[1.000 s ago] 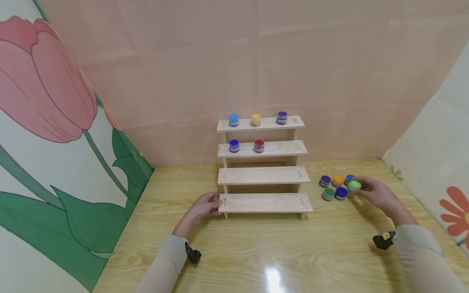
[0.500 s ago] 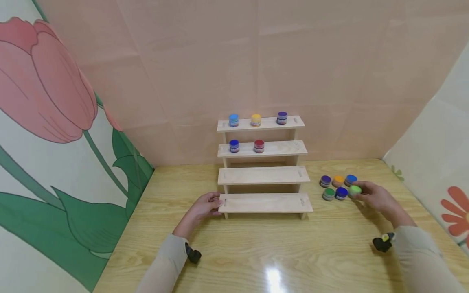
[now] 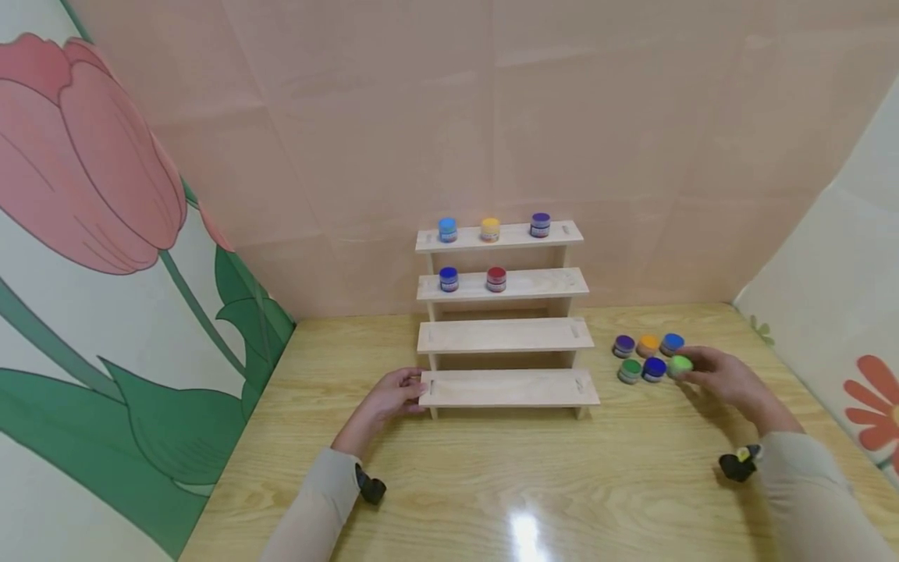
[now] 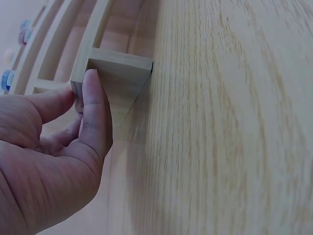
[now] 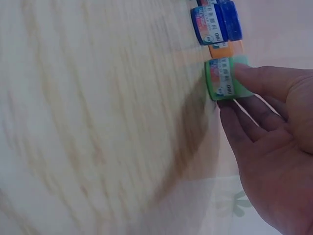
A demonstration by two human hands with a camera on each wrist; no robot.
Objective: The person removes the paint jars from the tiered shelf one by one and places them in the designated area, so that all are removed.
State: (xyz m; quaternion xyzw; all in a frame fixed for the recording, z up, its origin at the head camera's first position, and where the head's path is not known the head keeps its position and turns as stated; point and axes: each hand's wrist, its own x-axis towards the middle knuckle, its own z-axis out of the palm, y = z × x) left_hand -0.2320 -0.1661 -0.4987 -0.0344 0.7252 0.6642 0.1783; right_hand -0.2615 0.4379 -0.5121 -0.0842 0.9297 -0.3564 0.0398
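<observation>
My left hand (image 3: 389, 396) pinches the left end of the lowest board of a four-step wooden display rack (image 3: 509, 389); in the left wrist view the thumb lies on one face and a finger (image 4: 93, 107) on the other. At the right, my right hand (image 3: 726, 381) holds a light green paint jar (image 3: 679, 367) between thumb and fingers, at the right end of a small group. In the right wrist view this green jar (image 5: 221, 78) shows its label, and the thumb lies on its lid. A dark blue jar (image 3: 654, 369) stands just left of it.
Several other jars stand in this group: green (image 3: 630, 371), purple (image 3: 623, 346), orange (image 3: 648, 346) and blue (image 3: 672, 344). The rack's top board bears light blue, yellow and purple (image 3: 540, 225) jars, the second dark blue and red (image 3: 496, 279) ones. A pink backdrop (image 3: 393, 156) rises behind.
My right hand has lowered the light green jar slightly toward the near side, into line with the front row, uncovering more of the blue jar. My left hand stays at the rack.
</observation>
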